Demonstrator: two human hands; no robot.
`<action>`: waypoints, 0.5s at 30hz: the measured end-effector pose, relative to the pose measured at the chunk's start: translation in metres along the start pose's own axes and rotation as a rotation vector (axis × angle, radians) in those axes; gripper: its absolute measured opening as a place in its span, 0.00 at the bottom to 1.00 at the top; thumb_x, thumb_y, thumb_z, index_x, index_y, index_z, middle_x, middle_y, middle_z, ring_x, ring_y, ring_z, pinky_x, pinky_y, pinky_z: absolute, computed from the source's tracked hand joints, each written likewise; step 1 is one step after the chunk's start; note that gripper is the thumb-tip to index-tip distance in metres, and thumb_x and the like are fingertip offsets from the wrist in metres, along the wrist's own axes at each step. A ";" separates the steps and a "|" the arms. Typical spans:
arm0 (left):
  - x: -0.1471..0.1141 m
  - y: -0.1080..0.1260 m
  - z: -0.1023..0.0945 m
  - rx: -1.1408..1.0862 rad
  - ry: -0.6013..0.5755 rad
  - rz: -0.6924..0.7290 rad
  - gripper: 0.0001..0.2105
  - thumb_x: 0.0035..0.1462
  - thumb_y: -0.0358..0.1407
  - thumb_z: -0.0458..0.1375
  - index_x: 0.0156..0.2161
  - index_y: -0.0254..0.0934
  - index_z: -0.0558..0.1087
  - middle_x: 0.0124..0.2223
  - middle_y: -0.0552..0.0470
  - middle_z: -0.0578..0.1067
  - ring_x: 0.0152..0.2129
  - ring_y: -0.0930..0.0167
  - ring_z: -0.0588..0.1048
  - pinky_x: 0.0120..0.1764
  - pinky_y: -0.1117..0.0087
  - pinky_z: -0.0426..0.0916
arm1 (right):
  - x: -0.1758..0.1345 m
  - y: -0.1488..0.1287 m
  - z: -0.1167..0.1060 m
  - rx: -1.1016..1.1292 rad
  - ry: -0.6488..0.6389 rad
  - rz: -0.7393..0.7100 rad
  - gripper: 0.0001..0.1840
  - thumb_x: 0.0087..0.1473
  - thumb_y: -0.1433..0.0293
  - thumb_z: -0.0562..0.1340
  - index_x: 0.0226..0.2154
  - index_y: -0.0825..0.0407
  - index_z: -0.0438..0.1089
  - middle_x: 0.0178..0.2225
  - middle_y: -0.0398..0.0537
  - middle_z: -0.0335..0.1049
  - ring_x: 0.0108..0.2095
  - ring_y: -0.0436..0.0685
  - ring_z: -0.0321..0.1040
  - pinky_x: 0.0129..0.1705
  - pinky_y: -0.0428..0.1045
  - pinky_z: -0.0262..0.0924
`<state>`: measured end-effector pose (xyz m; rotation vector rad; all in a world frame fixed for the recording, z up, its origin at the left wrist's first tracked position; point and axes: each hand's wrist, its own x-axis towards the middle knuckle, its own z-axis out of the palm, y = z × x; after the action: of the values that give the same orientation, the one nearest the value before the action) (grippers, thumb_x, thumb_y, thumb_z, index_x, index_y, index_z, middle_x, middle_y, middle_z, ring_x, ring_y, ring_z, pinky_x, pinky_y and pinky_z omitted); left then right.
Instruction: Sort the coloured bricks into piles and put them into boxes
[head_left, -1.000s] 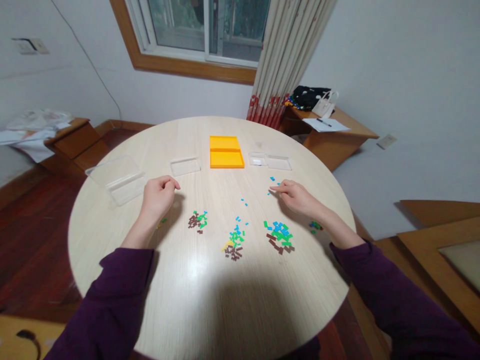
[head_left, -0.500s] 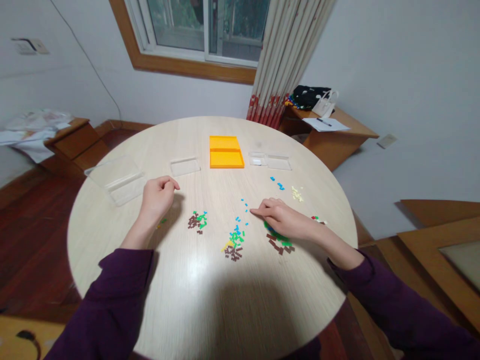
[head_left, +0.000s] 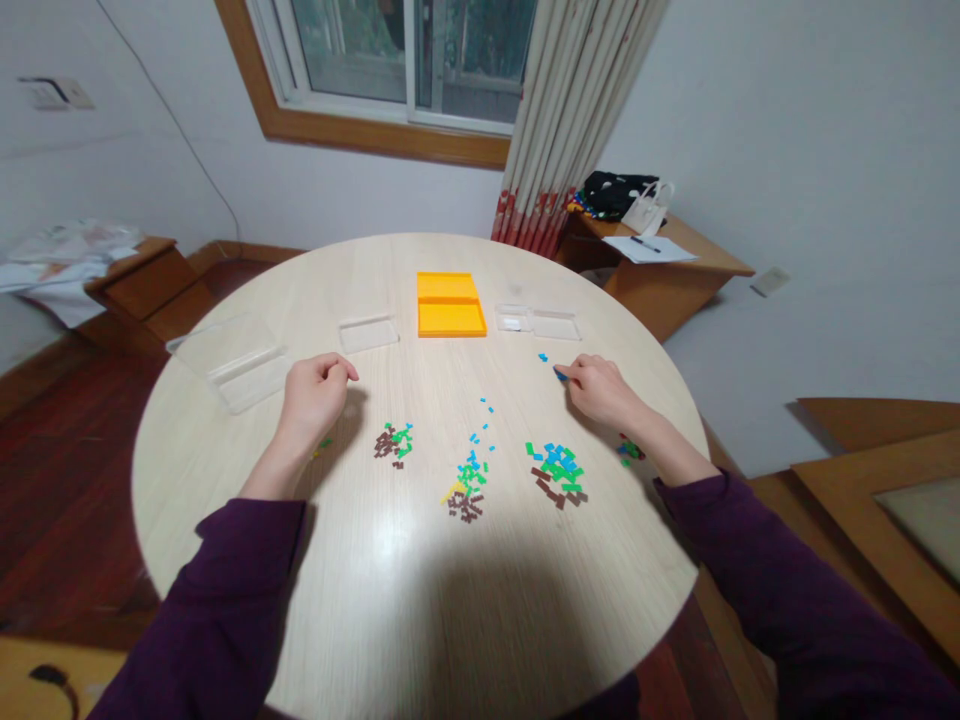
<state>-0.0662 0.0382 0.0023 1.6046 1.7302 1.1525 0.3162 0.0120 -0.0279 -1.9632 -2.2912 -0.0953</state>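
Note:
My right hand (head_left: 602, 391) rests on the round table (head_left: 420, 600), its fingertips pinched on a small blue piece (head_left: 559, 375). Two more blue pieces (head_left: 542, 357) lie just beyond it. A mixed pile of blue, green and brown pieces (head_left: 558, 471) sits nearer me, left of my right wrist, and a small mixed cluster (head_left: 628, 451) lies against that wrist. My left hand (head_left: 315, 392) is curled shut on the table, nothing visible in it, with a green piece (head_left: 325, 442) by its wrist. Two other mixed piles (head_left: 395, 443) (head_left: 468, 484) lie between my hands.
An orange open box (head_left: 450, 304) stands at the far middle. A clear box (head_left: 540, 322) is to its right, a clear lid (head_left: 367, 333) to its left, and a larger clear box (head_left: 238, 362) at the left edge. Loose blue pieces (head_left: 486, 408) dot the centre.
My right hand reached left to the right-hand pile, then drew back to the far right with a blue piece at its fingertips. My left hand stayed still.

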 end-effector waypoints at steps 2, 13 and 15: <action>0.000 -0.001 0.000 0.002 0.004 0.002 0.09 0.40 0.32 0.47 0.17 0.39 0.68 0.14 0.56 0.60 0.15 0.72 0.58 0.22 0.70 0.50 | 0.000 -0.002 0.001 -0.003 -0.004 0.004 0.24 0.55 0.76 0.49 0.48 0.57 0.75 0.34 0.60 0.68 0.36 0.63 0.62 0.39 0.58 0.54; 0.000 -0.001 0.001 0.021 0.000 0.000 0.09 0.39 0.33 0.46 0.17 0.39 0.68 0.15 0.55 0.61 0.16 0.71 0.59 0.23 0.69 0.52 | -0.004 -0.025 0.000 0.067 -0.040 -0.141 0.26 0.54 0.78 0.49 0.47 0.53 0.76 0.31 0.54 0.67 0.34 0.59 0.60 0.38 0.55 0.53; 0.000 -0.001 0.001 0.015 0.000 0.002 0.09 0.39 0.33 0.46 0.17 0.39 0.68 0.14 0.55 0.61 0.16 0.71 0.59 0.23 0.70 0.51 | -0.008 -0.040 -0.004 0.126 -0.088 -0.190 0.26 0.55 0.79 0.49 0.49 0.53 0.75 0.32 0.54 0.67 0.35 0.59 0.61 0.40 0.54 0.54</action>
<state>-0.0661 0.0386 0.0011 1.6153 1.7414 1.1430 0.2782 -0.0026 -0.0236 -1.7198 -2.4685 0.1174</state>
